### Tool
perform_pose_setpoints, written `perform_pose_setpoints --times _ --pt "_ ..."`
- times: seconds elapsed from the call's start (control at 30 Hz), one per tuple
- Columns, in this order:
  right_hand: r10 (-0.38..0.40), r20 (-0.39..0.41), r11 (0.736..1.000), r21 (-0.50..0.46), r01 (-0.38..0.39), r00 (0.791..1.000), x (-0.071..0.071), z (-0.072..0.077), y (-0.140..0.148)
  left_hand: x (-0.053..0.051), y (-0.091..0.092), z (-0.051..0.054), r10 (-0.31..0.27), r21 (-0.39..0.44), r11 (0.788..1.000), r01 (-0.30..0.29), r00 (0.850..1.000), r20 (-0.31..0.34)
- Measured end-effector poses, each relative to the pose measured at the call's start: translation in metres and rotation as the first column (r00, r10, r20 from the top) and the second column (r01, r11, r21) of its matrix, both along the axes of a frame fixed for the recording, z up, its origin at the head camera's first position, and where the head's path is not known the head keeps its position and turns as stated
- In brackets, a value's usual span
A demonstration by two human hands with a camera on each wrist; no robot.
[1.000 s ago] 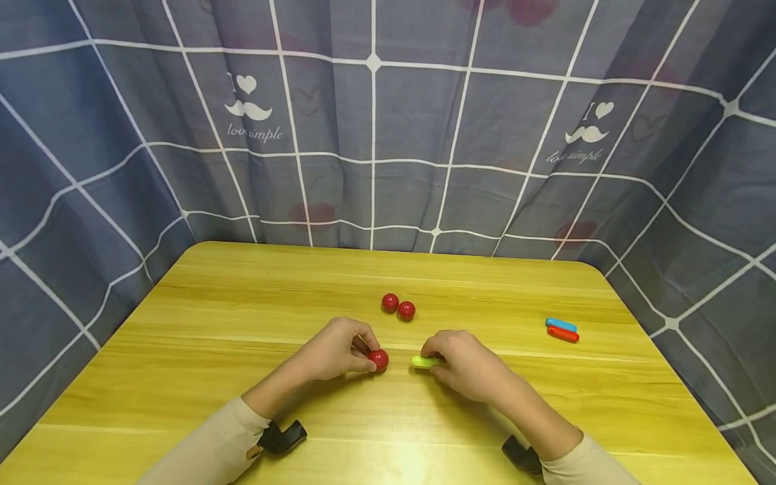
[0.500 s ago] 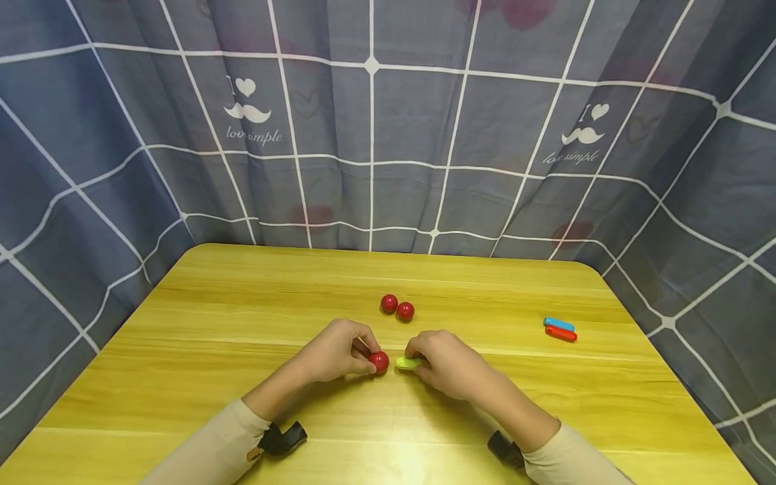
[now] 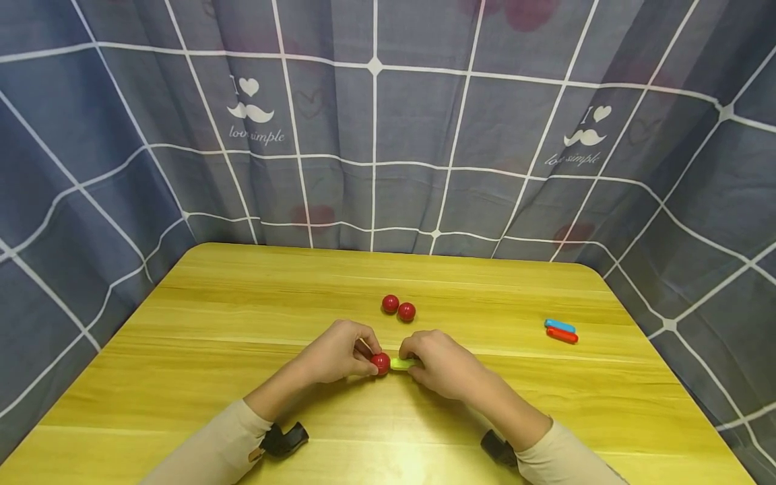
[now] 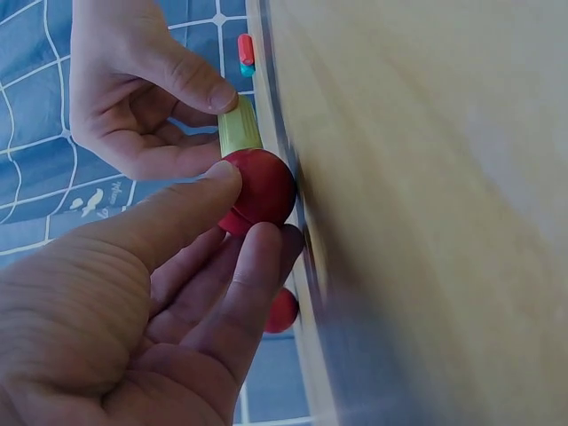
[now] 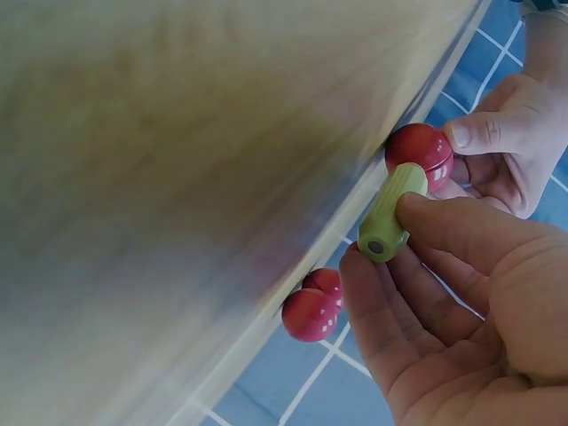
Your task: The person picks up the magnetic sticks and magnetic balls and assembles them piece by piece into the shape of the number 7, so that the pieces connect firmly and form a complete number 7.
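Note:
Between thumb and fingers, my left hand (image 3: 339, 350) pinches a shiny red ball (image 3: 380, 364) at the middle of the table. My right hand (image 3: 445, 367) pinches a short yellow-green ribbed rod (image 3: 401, 364) lengthwise toward the ball. In the left wrist view the rod (image 4: 240, 129) meets the ball (image 4: 262, 188). The right wrist view shows a dark round spot on the rod's (image 5: 386, 217) near end, and a groove with white marks on the ball (image 5: 419, 153). Behind the hands, two more red balls (image 3: 391, 304) lie side by side.
On the right of the wooden table (image 3: 242, 289) lie a blue rod (image 3: 560, 326) and a red rod (image 3: 562, 335), side by side. A grey-blue curtain (image 3: 339, 135) with white lines surrounds the table's back and sides.
My right hand has moved left with the yellow-green rod until its end met the red ball. My left hand has stayed nearly in place, still pinching the ball.

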State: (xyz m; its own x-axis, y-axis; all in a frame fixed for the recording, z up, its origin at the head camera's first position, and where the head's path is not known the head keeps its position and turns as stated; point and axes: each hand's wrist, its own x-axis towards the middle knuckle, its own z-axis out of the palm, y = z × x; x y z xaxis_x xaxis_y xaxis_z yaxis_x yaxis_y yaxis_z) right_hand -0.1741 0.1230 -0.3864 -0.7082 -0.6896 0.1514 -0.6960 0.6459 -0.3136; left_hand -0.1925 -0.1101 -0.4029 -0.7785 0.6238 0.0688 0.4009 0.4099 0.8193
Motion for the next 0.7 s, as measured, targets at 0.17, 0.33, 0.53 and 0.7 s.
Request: perform_pose_setpoints --times 0.17,0.33,0.53,0.7 --pt "-0.007 0.008 1.0 -0.001 0.007 1.0 0.001 0.0 0.001 0.001 0.001 0.001 0.0 -0.005 1.0 0.0 1.0 -0.008" --pt "-0.024 0.021 0.999 -0.021 0.025 0.999 0.0 0.001 0.004 0.001 0.001 0.001 -0.001 -0.003 1.0 0.001 1.0 -0.015" --pt "-0.067 0.036 0.994 -0.081 0.07 0.997 -0.003 0.0 0.015 0.001 -0.001 0.001 -0.004 -0.004 1.0 0.004 1.0 -0.022" --pt "-0.132 0.041 0.985 -0.11 0.136 0.99 -0.009 0.001 0.025 0.001 -0.001 0.001 -0.008 0.01 1.0 0.008 1.0 -0.013"
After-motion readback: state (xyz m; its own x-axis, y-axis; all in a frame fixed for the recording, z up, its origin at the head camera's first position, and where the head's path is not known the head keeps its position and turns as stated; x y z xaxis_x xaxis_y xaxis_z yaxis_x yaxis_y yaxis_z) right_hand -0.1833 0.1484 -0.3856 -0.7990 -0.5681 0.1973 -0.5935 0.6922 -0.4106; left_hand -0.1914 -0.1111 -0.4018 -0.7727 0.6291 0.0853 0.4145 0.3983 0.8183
